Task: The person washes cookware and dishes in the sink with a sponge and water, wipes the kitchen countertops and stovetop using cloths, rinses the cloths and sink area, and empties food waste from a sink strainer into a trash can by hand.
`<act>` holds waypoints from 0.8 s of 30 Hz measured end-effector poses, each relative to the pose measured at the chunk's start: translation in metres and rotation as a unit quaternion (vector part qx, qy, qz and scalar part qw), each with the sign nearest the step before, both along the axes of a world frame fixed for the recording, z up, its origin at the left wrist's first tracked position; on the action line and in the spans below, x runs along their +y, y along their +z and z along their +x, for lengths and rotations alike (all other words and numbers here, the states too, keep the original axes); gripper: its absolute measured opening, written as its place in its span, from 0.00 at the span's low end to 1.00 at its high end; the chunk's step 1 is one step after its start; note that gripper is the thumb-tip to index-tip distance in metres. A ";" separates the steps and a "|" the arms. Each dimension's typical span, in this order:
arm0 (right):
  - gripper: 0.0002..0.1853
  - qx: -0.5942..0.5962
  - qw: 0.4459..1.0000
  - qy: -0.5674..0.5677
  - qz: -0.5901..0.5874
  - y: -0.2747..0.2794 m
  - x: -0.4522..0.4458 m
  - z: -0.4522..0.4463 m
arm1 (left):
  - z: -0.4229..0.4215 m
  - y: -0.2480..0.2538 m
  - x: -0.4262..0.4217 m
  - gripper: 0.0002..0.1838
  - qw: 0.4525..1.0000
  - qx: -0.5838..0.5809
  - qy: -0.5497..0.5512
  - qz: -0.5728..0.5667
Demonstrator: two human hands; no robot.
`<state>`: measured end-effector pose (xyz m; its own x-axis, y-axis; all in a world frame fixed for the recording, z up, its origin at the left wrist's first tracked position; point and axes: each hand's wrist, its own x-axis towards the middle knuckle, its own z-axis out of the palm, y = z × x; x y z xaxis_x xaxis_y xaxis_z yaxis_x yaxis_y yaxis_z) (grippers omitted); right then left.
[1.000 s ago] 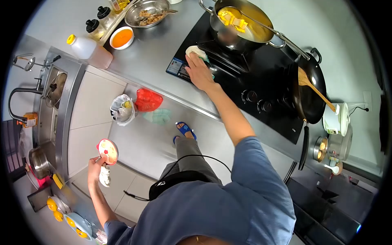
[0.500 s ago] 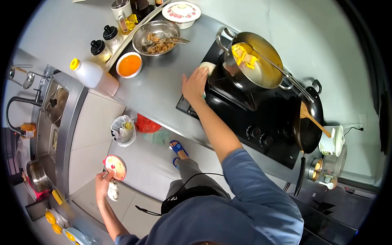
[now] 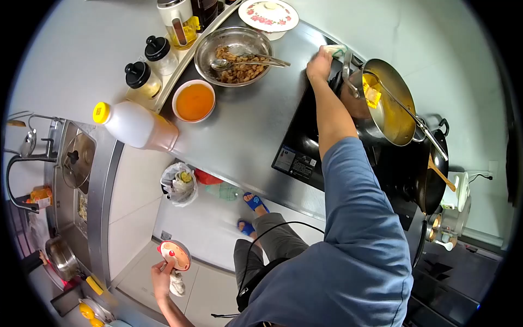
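My right hand (image 3: 320,65) is closed on a folded white cloth (image 3: 336,50) with a green edge. It is at the back of the black cooktop (image 3: 297,155), beside the handle of a deep steel pot (image 3: 400,131). The pot holds yellow pieces and a long-handled ladle (image 3: 400,101). Low at the left, my left hand (image 3: 161,279) grips a round pink-and-red piece with a cartoon face (image 3: 175,256); its exact kind is unclear. A crumpled white cloth (image 3: 177,284) hangs just beside that hand, and I cannot tell if the fingers hold it too.
On the steel counter (image 3: 239,136) stand a steel bowl of chopped food with spoons (image 3: 239,76), an orange-liquid bowl (image 3: 194,102), a yellow-capped jug (image 3: 139,125) and a floral lidded dish (image 3: 268,15). A black wok (image 3: 436,180) sits right. Below are a bagged bin (image 3: 180,188) and a sink (image 3: 73,212).
My right hand has slid the cloth from the cooktop's left side to its back corner, near the pot handle. The view has shifted. My left hand keeps the pink piece.
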<state>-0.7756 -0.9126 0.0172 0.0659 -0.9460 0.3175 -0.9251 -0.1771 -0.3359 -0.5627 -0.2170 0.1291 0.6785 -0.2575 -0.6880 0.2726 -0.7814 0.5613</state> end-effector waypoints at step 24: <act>0.16 -0.424 0.904 0.040 0.038 0.060 0.431 -0.128 | 0.076 0.030 0.104 0.14 0.990 0.038 -0.134 -0.037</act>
